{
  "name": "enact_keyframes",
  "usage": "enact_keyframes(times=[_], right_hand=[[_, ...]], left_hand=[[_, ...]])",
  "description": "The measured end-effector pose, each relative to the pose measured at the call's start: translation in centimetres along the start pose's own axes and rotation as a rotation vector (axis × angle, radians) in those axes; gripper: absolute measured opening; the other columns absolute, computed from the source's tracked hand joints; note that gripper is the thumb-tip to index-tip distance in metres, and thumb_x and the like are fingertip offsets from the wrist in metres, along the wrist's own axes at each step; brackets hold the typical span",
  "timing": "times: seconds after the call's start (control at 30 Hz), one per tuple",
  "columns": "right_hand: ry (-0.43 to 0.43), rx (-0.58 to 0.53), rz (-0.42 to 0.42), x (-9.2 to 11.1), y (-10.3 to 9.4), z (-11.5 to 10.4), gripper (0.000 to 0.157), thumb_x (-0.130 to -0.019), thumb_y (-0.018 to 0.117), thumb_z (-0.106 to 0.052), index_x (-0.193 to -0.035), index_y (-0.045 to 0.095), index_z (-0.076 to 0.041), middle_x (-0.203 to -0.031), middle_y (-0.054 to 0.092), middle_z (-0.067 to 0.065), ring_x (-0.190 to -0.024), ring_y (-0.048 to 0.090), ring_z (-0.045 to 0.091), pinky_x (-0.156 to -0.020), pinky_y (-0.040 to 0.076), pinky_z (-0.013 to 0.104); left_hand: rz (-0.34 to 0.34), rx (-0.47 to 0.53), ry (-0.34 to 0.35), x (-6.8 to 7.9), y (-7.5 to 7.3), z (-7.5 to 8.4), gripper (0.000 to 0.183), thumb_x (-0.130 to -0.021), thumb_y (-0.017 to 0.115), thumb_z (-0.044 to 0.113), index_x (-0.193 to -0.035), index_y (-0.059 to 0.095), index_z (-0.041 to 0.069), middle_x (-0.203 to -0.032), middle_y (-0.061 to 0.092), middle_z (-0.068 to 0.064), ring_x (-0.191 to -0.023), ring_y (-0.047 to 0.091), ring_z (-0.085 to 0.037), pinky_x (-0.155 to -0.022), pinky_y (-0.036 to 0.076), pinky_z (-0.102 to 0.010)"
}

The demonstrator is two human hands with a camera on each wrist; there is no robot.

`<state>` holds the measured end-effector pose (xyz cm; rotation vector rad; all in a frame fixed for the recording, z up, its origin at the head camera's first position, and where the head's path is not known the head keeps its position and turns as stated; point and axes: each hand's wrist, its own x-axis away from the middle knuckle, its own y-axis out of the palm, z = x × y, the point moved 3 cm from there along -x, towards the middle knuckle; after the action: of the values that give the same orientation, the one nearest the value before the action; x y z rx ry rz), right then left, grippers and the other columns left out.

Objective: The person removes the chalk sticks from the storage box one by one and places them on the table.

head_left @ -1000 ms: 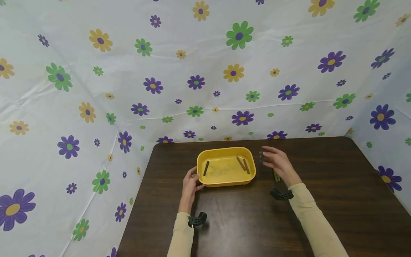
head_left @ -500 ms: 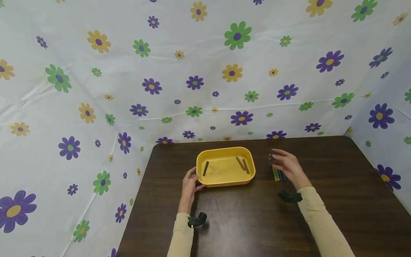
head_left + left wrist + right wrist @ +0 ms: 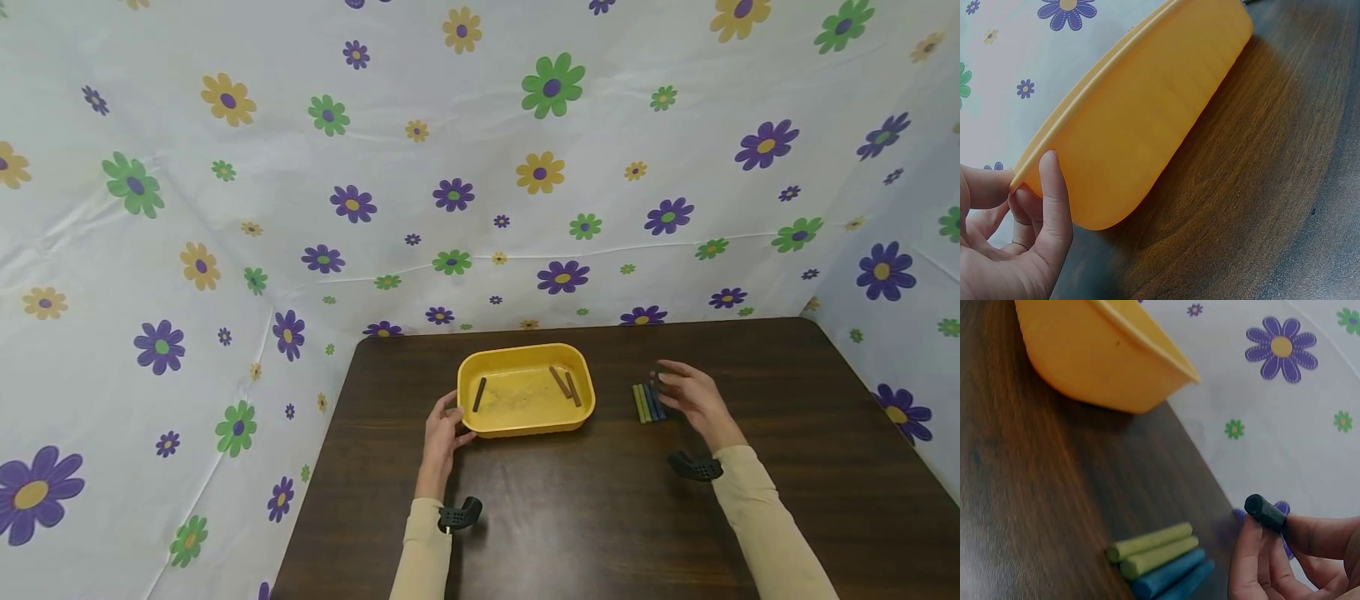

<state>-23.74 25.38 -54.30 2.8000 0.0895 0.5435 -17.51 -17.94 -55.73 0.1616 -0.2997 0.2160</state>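
A yellow plastic tray [image 3: 528, 423] stands on the table; my left hand [image 3: 442, 432] pinches its left rim between thumb and fingers. Inside lie one dark stick [image 3: 479, 394] at the left and two brown sticks [image 3: 560, 382] at the right. To the right of the tray, two green sticks [image 3: 1154, 544] and two blue sticks [image 3: 1169, 575] lie side by side. My right hand [image 3: 697, 402] is raised close to this row. Between its thumb and fingers it holds a dark crayon-like stick [image 3: 1266, 512], apart from the row in the right wrist view.
A dark brown wooden table [image 3: 555, 517] carries everything. Behind it and at the sides hangs a white cloth [image 3: 465, 108] printed with flowers. Each wrist wears a black camera mount [image 3: 694, 467].
My right hand has moved right and slightly nearer to me, from beside the tray to the right of the green and blue sticks, uncovering them. The left hand stays on the tray rim.
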Motion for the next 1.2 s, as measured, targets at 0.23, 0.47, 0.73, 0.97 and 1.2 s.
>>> enact_keyframes(times=[0.23,0.47,0.73,0.97,1.2], right_hand=[[0.013,0.06,0.034,-0.4,-1.4,1.0,0.05,-0.096,0.055,-0.007,-0.144,0.04,-0.005,-0.096,0.066,-0.011,-0.087,0.06,0.008,-0.078,0.054,0.028],[-0.008,0.257,0.068,-0.7,-2.9,2.1,0.057,-0.098,0.055,-0.015,-0.148,0.031,-0.002,-0.108,0.055,-0.013,-0.091,0.057,0.002,-0.081,0.053,0.025],[-0.1,0.435,0.091,-1.1,-3.6,2.7,0.053,-0.099,0.051,-0.016,-0.146,0.033,0.002,-0.12,0.059,0.004,-0.088,0.056,-0.006,-0.082,0.054,0.028],[-0.131,0.502,0.103,-1.2,-3.1,2.8,0.049,-0.1,0.048,-0.014,-0.144,0.036,0.004,-0.14,0.038,0.031,-0.087,0.053,-0.007,-0.081,0.054,0.029],[-0.148,0.465,0.119,-1.1,-2.8,2.8,0.048,-0.101,0.048,-0.012,-0.142,0.036,0.008,-0.133,0.046,0.032,-0.091,0.06,0.002,-0.083,0.054,0.031]], left_hand=[[-0.019,-0.007,0.002,1.5,0.4,1.6,0.046,-0.099,0.048,0.01,-0.144,0.04,0.005,-0.124,0.043,-0.032,-0.109,0.051,-0.047,-0.075,0.057,-0.04],[-0.03,0.003,0.005,1.5,0.4,1.6,0.045,-0.099,0.048,0.01,-0.144,0.04,0.005,-0.124,0.043,-0.032,-0.106,0.053,-0.045,-0.075,0.057,-0.04],[-0.025,0.01,-0.001,1.4,0.3,1.6,0.045,-0.099,0.049,0.01,-0.144,0.04,0.005,-0.125,0.043,-0.032,-0.108,0.052,-0.046,-0.075,0.056,-0.04],[-0.01,-0.001,0.001,1.4,0.4,1.6,0.045,-0.099,0.049,0.01,-0.143,0.042,0.005,-0.123,0.044,-0.032,-0.103,0.055,-0.042,-0.074,0.057,-0.039],[0.003,-0.008,-0.003,1.5,0.5,1.6,0.044,-0.099,0.049,0.01,-0.142,0.042,0.005,-0.123,0.044,-0.031,-0.102,0.056,-0.042,-0.073,0.057,-0.039]])
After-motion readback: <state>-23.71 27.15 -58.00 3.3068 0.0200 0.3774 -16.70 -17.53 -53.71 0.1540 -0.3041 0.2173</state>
